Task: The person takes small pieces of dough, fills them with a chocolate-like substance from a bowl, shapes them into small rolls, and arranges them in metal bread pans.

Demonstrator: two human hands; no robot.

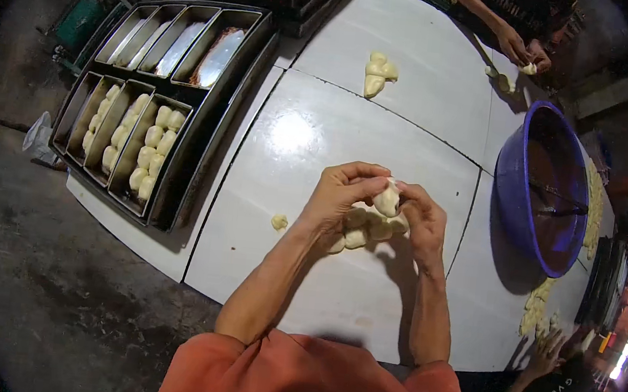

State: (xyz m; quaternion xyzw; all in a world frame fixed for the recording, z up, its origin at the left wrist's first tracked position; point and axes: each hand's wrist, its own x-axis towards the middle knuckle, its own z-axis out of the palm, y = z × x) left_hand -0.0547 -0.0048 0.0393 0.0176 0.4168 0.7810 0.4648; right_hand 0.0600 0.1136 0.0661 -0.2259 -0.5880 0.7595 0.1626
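A small dough ball is pinched between the left hand & right hand – fingers curled in tight on both, likely so it can be shaped. It is held just above a little pile of dough pieces on the white table, approx. 4 showing, kept close for easy reach. One crumb lies apart. 3 tray slots are filled w/ dough balls – 4 more look bare.

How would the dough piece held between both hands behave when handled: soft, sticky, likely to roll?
The dough piece probably dents easily: the left hand and right hand pinch it between fingertips. Its rounded shape suggests it might roll if set down. It looks light, held well above the white table.
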